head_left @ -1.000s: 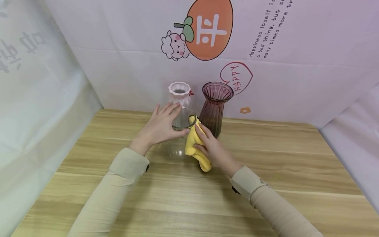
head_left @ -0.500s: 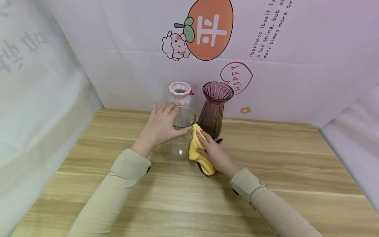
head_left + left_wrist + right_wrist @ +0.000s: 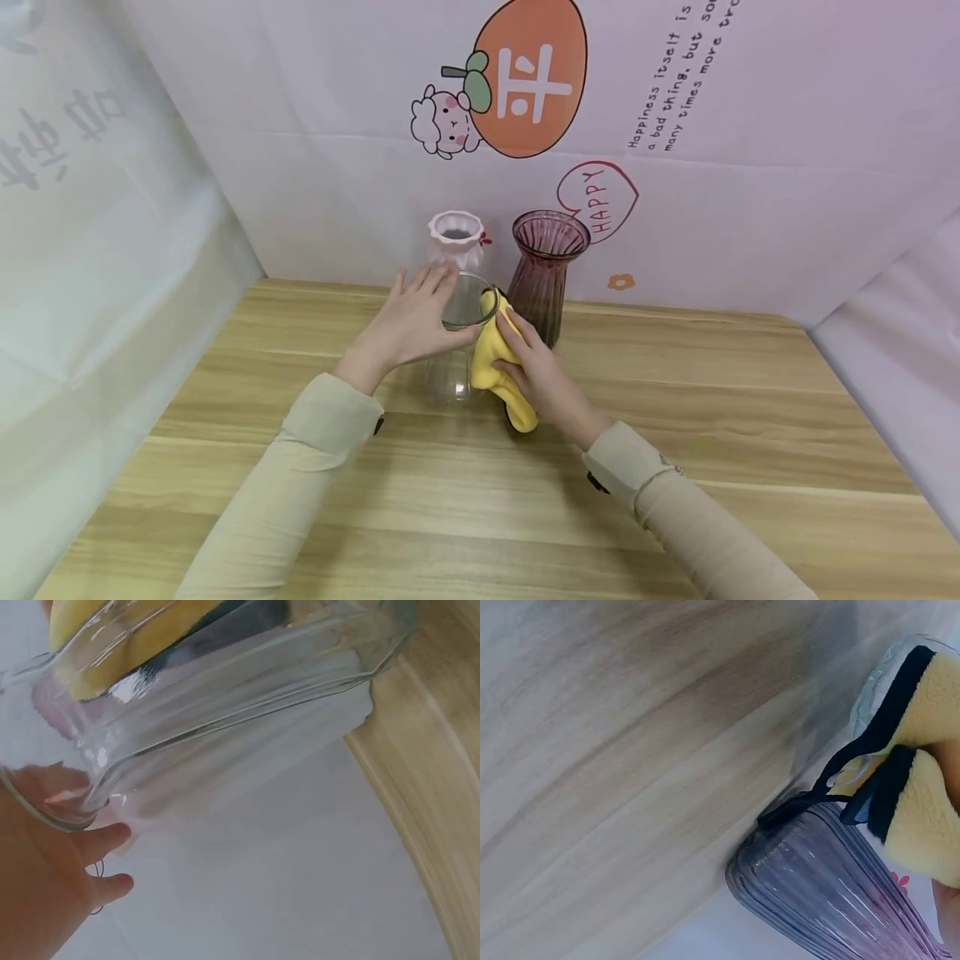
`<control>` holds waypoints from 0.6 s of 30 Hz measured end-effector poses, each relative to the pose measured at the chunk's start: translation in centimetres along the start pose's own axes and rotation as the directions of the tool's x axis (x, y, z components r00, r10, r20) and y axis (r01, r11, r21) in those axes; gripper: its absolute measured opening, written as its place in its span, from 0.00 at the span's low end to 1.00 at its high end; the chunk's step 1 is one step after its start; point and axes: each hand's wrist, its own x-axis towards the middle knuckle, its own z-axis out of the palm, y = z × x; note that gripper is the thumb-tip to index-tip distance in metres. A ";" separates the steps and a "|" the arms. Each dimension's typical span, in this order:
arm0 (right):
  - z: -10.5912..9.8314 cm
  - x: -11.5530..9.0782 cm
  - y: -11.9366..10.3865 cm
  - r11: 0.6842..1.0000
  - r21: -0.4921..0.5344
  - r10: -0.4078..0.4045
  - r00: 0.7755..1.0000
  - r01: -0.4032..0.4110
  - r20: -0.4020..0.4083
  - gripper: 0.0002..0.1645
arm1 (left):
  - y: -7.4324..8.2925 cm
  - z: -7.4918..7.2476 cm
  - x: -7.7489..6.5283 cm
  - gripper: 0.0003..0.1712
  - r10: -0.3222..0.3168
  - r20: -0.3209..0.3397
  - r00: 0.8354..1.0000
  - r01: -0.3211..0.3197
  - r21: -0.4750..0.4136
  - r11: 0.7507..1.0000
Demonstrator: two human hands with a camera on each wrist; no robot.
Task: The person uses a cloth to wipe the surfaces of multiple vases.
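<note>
A clear glass vase (image 3: 452, 379) stands upright on the wooden table. My left hand (image 3: 408, 327) holds it at the rim from the left, fingers over the far side and thumb at the near side. In the left wrist view the faceted glass vase (image 3: 247, 727) slants across, with the left hand (image 3: 45, 881) at its lip. My right hand (image 3: 543, 379) grips a yellow cloth (image 3: 491, 354) against the vase's right side, the cloth's top at the rim. In the right wrist view, the plush cloth (image 3: 930, 697) shows a black edging and a hanging loop.
Close behind the cloth stands a purple ribbed glass vase (image 3: 543, 279). A white vase (image 3: 455, 242) with a scalloped rim and a red ornament is behind the clear one. A printed white backdrop (image 3: 337, 183) rises at the table's (image 3: 675, 400) back edge.
My right hand slid the cloth down the vase's right side and slightly outward, then back up to the rim. The left hand stays at the rim, and the vase has barely moved.
</note>
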 end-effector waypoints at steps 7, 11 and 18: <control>0.2 -0.3 0.0 0.997 0.001 0.078 0.992 -0.079 0.103 0.41 | -0.2 0.6 0.3 0.55 -0.001 -0.043 0.999 0.001 0.001 1.000; 0.5 -0.6 0.3 0.995 0.002 0.094 0.986 -0.095 0.138 0.41 | -0.2 0.8 0.2 0.55 -0.015 -0.077 0.997 0.017 0.017 1.000; 1.1 -1.4 1.4 0.991 -0.055 0.128 0.968 -0.119 0.214 0.41 | 0.0 1.0 0.1 0.53 -0.025 -0.114 0.993 0.027 0.012 1.000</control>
